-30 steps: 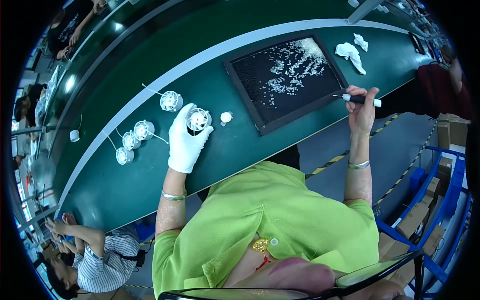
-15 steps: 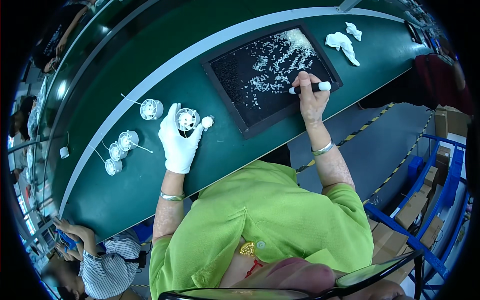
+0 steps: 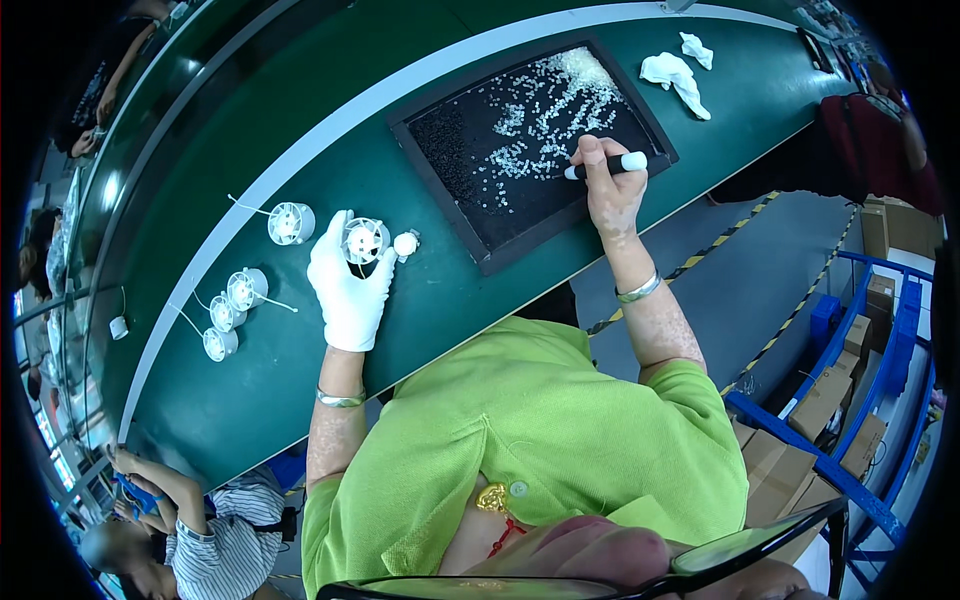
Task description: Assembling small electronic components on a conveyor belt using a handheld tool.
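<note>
My left hand (image 3: 347,295), in a white glove, is closed around a white round fan housing (image 3: 364,241) with spokes and a hub. Just right of its fingertips lies a small white round part (image 3: 405,245). My bare right hand (image 3: 612,200) grips a short black pen-like tool (image 3: 613,165) with white ends, over the near right part of a shallow black tray (image 3: 470,228). Many small clear pieces (image 3: 530,160) are scattered in the tray, heaped at its far right corner. Small black pieces (image 3: 440,145) gather along its left side.
Several white fan housings with wires stand at the left, among them one fan housing (image 3: 290,223) nearest my glove. Crumpled white gloves (image 3: 676,82) lie beyond the tray. A person in a striped shirt (image 3: 225,545) sits at lower left. Blue shelving (image 3: 840,470) with cartons stands at right.
The whole view has shifted slightly. My right hand with the pen-like tool has moved a little left over the tray; my left hand keeps its hold on the fan housing.
</note>
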Demonstrator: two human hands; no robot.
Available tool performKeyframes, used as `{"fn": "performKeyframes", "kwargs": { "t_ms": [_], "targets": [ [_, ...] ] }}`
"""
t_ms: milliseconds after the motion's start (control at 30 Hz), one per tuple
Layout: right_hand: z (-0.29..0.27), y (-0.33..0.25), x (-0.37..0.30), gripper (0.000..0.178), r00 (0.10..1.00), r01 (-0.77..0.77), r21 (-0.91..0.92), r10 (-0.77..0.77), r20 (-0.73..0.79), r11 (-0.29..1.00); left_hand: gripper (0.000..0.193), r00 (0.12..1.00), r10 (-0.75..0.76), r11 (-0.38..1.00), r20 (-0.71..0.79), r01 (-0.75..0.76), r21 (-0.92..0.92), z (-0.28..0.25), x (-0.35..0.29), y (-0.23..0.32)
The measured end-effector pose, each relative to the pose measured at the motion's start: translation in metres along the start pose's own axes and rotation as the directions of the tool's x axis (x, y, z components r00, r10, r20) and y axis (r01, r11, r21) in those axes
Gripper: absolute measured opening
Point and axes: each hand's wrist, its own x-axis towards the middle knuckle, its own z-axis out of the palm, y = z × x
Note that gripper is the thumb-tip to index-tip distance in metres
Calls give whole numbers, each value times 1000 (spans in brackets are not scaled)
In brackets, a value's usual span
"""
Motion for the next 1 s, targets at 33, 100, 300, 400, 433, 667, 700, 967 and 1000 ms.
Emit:
{"fn": "performKeyframes", "kwargs": {
  "t_ms": [33, 100, 300, 400, 433, 667, 700, 967, 1000],
  "targets": [
    [0, -1, 0, 34, 1000, 31, -19, -31, 4, 999, 67, 1000, -5, 1000, -4, 5, 1, 0, 0, 0],
    [1, 3, 0, 32, 994, 108, -40, -107, 13, 993, 67, 1000, -10, 1000, -7, 10, 3, 0, -1, -1],
    [-1, -6, -2, 31, 990, 141, -93, -141, 7, 986, 68, 1000, -4, 1000, -18, 4, -1, -1, 0, 0],
    [-4, -2, -1, 29, 994, -85, 102, 77, 79, 991, 68, 997, 49, 999, -64, -47, 27, 0, 2, -2],
    [-5, 3, 0, 28, 983, -143, 160, 121, 138, 977, 68, 996, 64, 998, -56, -63, 23, -1, 3, -2],
    [-2, 1, -2, 22, 987, 19, 106, -36, 157, 994, 66, 996, 58, 998, -68, -55, 33, -5, 3, 4],
    [-1, 3, -2, 22, 986, 13, 104, -29, 163, 994, 66, 997, 50, 998, -64, -48, 34, -4, 3, 4],
    [-1, 1, -1, 25, 968, 58, 55, -70, 243, 997, 63, 996, 74, 997, -57, -73, 23, -2, 0, -3],
    [-1, 0, 1, 25, 967, 64, 56, -76, 242, 996, 63, 995, 78, 997, -62, -77, 22, -2, 0, -4]
  ]
}}
